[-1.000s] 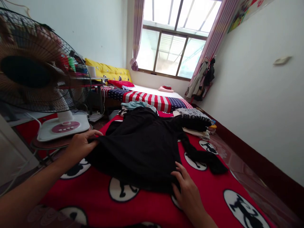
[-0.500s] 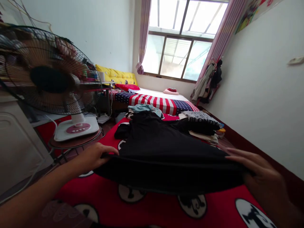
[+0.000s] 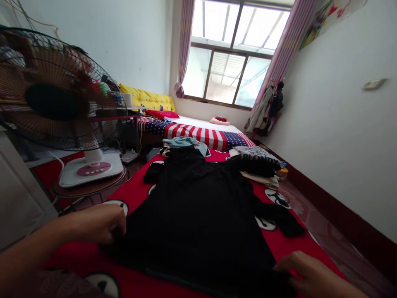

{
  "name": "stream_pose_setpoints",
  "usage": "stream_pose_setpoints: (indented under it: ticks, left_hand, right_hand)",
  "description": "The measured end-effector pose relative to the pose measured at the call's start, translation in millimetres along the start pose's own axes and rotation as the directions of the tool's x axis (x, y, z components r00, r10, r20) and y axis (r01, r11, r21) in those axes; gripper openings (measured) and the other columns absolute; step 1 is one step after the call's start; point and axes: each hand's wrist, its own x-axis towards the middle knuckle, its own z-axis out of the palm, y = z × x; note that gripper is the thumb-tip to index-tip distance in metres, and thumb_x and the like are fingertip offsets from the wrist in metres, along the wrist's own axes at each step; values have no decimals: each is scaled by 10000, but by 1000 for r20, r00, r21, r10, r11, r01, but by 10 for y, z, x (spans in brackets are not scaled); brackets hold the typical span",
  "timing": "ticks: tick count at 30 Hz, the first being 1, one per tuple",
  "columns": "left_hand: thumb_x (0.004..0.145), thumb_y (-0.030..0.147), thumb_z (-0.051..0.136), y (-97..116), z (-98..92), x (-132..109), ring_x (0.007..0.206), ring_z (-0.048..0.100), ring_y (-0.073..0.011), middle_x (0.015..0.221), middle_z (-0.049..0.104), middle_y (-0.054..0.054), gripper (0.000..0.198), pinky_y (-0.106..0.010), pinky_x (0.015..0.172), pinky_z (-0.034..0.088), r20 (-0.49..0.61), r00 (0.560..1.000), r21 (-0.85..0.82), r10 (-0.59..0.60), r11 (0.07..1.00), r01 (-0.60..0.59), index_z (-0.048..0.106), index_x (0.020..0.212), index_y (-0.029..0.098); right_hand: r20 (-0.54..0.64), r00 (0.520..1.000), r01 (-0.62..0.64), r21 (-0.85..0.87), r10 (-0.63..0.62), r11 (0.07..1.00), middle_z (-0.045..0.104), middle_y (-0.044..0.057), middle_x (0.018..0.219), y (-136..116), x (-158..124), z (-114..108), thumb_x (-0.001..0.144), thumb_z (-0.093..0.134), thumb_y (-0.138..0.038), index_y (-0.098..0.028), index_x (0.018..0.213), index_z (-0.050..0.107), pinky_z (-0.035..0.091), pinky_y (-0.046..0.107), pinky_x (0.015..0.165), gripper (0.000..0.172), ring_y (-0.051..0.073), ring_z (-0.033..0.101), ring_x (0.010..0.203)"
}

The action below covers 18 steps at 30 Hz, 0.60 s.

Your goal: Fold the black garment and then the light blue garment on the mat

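Observation:
A black long-sleeved shirt [image 3: 198,207] lies spread on a red patterned blanket [image 3: 130,273], its hem toward me and its collar end far off. My left hand [image 3: 107,223] is closed on the hem's left corner. At the right corner, my right hand [image 3: 299,269] pinches the fabric, low in the view. One sleeve stretches out to the right over the blanket; the left sleeve is bunched near the far left side.
Behind the shirt sits a light blue folded garment [image 3: 187,143]. A stack of folded clothes [image 3: 260,163] stands at the far right. On the left, a standing fan [image 3: 93,165] rests on a round stool [image 3: 89,188]. Beyond is a bed with a flag-patterned cover [image 3: 198,136].
Both hands have come down and toward me with the hem, which was raised and folded open. The shirt now lies flatter, and its right sleeve shows on the blanket.

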Motion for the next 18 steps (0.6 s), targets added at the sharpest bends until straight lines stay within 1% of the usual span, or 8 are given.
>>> stream_pose_setpoints:
  ticks: [2, 3, 6, 8, 11, 12, 15, 18]
  left_hand:
    - [522, 248, 673, 73, -90, 46, 659, 621, -213, 712, 684, 1, 265, -231, 532, 415, 45, 999, 4, 13, 1000, -13, 760, 770, 281]
    - [529, 297, 701, 143, -142, 103, 655, 617, -206, 723, 682, 0, 297, -231, 541, 419, 41, 998, -16, 43, 999, -43, 759, 819, 275]
    - [664, 432, 653, 496, -216, 452, 719, 626, -185, 808, 684, -11, 397, -226, 624, 457, -28, 978, -122, 209, 970, -210, 716, 1013, 254]
    - [756, 435, 583, 789, -129, 825, 820, 634, -181, 914, 686, -36, 386, -228, 718, 475, -126, 931, -168, 342, 918, -360, 693, 1063, 229]
    - [797, 340, 577, 1137, 194, 1478, 1078, 582, -213, 1220, 599, -91, 416, -287, 944, 427, -323, 827, -95, 460, 853, -512, 624, 1192, 217]
    - [806, 317, 572, 1201, 323, 1685, 1141, 552, -225, 1307, 542, -108, 448, -305, 979, 412, -365, 821, -74, 440, 865, -497, 588, 1240, 209]
    - [858, 344, 517, 1242, 672, 2133, 1321, 385, -266, 1452, 394, -124, 498, -414, 1081, 308, -420, 852, -19, 314, 935, -354, 489, 1338, 212]
    - [909, 436, 425, 1172, 878, 2262, 1391, 256, -262, 1486, 354, -78, 479, -487, 1123, 186, -457, 854, 52, 248, 966, -253, 458, 1358, 274]
  right_hand:
    - [245, 970, -8, 66, -8, 998, 734, 53, 838, -163, 69, -136, 560, 697, -256, -299, 751, 761, 544, 296, 707, 206, 243, 676, 780]
    - [303, 953, -12, 113, -23, 994, 732, 58, 894, -277, 141, -183, 586, 715, -294, -295, 828, 763, 541, 307, 750, 247, 251, 673, 836]
    - [220, 965, 86, 258, -145, 962, 708, 53, 1036, -684, 497, -94, 703, 677, -385, -270, 997, 727, 498, 341, 877, 319, 250, 641, 980]
    - [100, 965, 202, 293, -241, 934, 678, 47, 1121, -922, 804, 186, 758, 631, -372, -257, 1059, 696, 448, 369, 954, 328, 241, 602, 1068]
    - [-56, 955, 294, 286, -290, 912, 592, 78, 1273, -1072, 1248, 768, 778, 600, -300, -205, 1212, 599, 381, 377, 1035, 444, 222, 517, 1205]
    - [-79, 959, 284, 247, -273, 927, 548, 98, 1325, -1057, 1372, 949, 776, 599, -286, -185, 1247, 570, 355, 391, 1057, 482, 227, 479, 1248]
    - [-124, 979, 172, 51, -164, 984, 410, 130, 1441, -890, 1615, 1318, 824, 548, -322, -155, 1320, 499, 242, 486, 1107, 526, 270, 318, 1363]
    - [-138, 987, 76, -68, -84, 995, 378, 101, 1466, -727, 1664, 1429, 884, 467, -384, -190, 1333, 487, 181, 508, 1119, 490, 267, 252, 1392]
